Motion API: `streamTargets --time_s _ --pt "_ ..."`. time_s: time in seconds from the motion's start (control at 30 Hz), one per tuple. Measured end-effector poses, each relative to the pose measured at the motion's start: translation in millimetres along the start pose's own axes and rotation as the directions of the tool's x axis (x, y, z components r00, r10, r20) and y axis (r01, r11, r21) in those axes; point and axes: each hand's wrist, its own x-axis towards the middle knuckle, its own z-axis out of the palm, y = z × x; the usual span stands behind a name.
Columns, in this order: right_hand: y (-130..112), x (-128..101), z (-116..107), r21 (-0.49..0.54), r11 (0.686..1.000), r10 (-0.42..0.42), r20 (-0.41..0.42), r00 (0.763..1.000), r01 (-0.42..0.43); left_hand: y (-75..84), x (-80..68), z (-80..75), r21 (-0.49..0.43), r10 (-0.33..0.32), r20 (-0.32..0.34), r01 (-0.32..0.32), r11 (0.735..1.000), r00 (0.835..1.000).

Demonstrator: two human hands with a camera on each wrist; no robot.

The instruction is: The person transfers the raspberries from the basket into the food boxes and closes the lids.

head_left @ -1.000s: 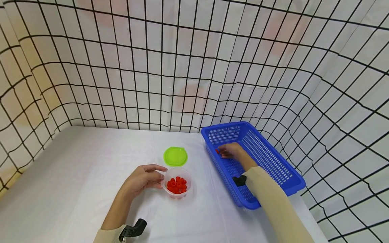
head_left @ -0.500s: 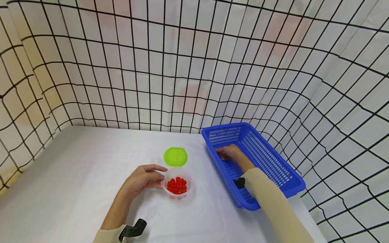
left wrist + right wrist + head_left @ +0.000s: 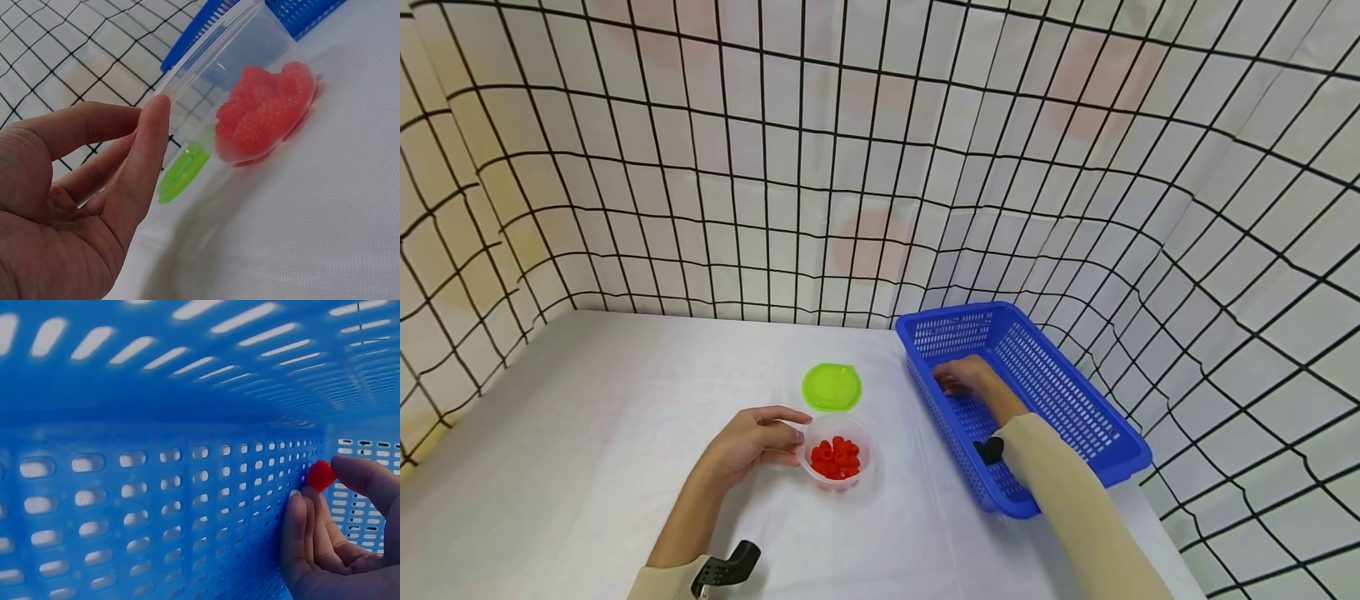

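In the head view my left hand (image 3: 747,446) pinches the rim of a clear plastic tub (image 3: 862,433) on the white table. Red raspberries (image 3: 835,459) lie heaped in the tub; in the left wrist view these raspberries (image 3: 265,112) show through its wall. My right hand (image 3: 972,377) is down inside the blue perforated basket (image 3: 1045,392), by its left wall. Seen from the right wrist, a single raspberry (image 3: 321,476) sits between the thumb and fingers of that hand, close against the slotted basket side.
A bright green lid (image 3: 832,387) lies flat just behind the tub. Black wire mesh (image 3: 835,175) over white sheeting stands at the back and both sides of the table (image 3: 587,417). The basket's far right side runs close to the mesh.
My right hand has reached slightly left and closed its fingers around the raspberry at the basket's left wall. The left hand and the tub have stayed in place.
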Motion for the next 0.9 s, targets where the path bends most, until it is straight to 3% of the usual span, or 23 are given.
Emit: streamTargets --time_s 0.9 --pt "1 3 -14 0.105 0.994 0.02 0.091 0.996 -0.029 -0.6 0.2 0.4 -0.008 -0.005 0.002 0.005 1.0 1.0"
